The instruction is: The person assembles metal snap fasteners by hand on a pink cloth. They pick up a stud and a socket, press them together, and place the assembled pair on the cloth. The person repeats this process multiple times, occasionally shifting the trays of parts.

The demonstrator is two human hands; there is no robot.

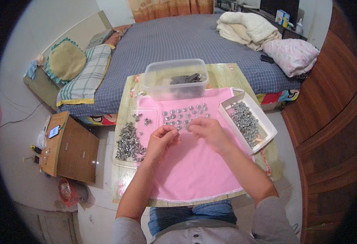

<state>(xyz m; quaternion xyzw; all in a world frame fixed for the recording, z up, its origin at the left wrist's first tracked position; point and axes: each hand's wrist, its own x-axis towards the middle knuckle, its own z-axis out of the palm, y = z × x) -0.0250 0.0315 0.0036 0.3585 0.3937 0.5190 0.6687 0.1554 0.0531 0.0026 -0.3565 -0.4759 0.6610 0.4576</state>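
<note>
Over the pink cloth (194, 171) my left hand (164, 140) is closed, thumb and fingers drawn together; whatever they hold is too small to make out. Close on its right, my right hand (209, 132) pinches with its fingertips beside the nearest row of small round metal pieces (178, 116). Those pieces stand in several rows on the cloth, partly covered by my hands. By my left hand lies a clear plastic lid (125, 164) bearing a heap of small dark metal parts (127, 142). On the right, a white open box (268, 140) holds many small grey metal pieces (244, 122).
A clear plastic tub (174, 92) with dark pieces inside stands at the table's far side. Behind the table (235, 75) is a bed (166, 40) with a checked blue cover. A wooden cabinet (79, 148) stands left, and brown wooden panelling (325, 122) rises on the right.
</note>
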